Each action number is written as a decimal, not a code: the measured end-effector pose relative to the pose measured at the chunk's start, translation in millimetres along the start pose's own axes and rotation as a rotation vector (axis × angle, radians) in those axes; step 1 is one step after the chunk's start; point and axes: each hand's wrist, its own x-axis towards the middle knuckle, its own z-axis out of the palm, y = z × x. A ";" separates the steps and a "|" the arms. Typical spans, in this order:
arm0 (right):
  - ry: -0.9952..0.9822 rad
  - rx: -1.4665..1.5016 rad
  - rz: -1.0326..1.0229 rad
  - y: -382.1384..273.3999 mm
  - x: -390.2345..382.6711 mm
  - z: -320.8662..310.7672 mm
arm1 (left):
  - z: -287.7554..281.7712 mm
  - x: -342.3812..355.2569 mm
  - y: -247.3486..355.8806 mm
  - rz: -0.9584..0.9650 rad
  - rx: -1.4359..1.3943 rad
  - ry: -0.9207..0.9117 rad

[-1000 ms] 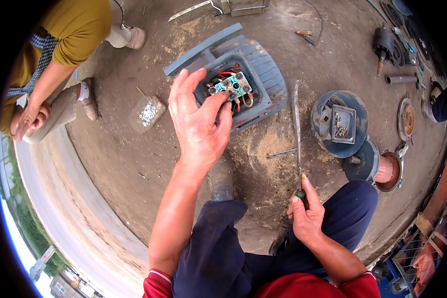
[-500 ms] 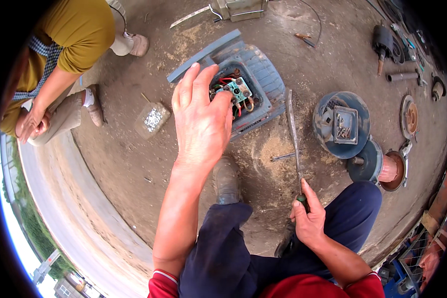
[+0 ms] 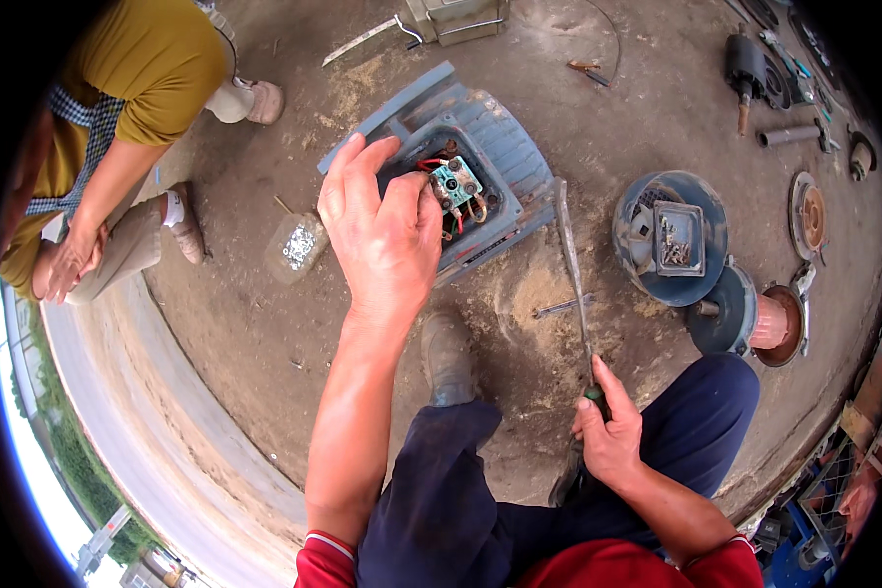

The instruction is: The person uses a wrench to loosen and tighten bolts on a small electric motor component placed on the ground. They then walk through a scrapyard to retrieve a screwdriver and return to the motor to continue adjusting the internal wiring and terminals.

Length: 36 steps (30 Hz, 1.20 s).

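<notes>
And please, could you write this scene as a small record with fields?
left hand: at teal terminal block; exact grip hidden
right hand: closed on green-handled metal tool
block location: in ribbed blue housing
right of housing: round blue shell holding square tray
left of housing: tub of small shiny pieces
far left: another person, mustard top

The terminal block (image 3: 455,183) sits in the motor housing (image 3: 512,147), left of the tray (image 3: 700,245).

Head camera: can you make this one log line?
left grip: at teal terminal block | right grip: holding green-handled metal tool | blue finned housing: open
</notes>
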 end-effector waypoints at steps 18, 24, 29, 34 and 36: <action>-0.039 -0.055 -0.107 -9.7 7.1 1.6 | -1.4 -0.6 -6.8 0.200 0.016 -0.013; -0.082 -0.023 -0.125 -39.7 22.5 2.7 | 6.0 -4.7 -1.8 -0.150 -0.278 -0.021; -0.176 -0.190 -0.221 -66.7 50.5 -4.7 | 0.4 0.6 7.8 -0.275 -0.149 -0.103; -0.222 -0.330 -0.242 -93.7 71.4 0.5 | -1.5 -6.9 8.0 -0.269 -0.214 -0.073; -0.246 -0.366 -0.199 -96.0 72.6 3.9 | -3.9 -9.6 7.1 -0.226 -0.198 -0.068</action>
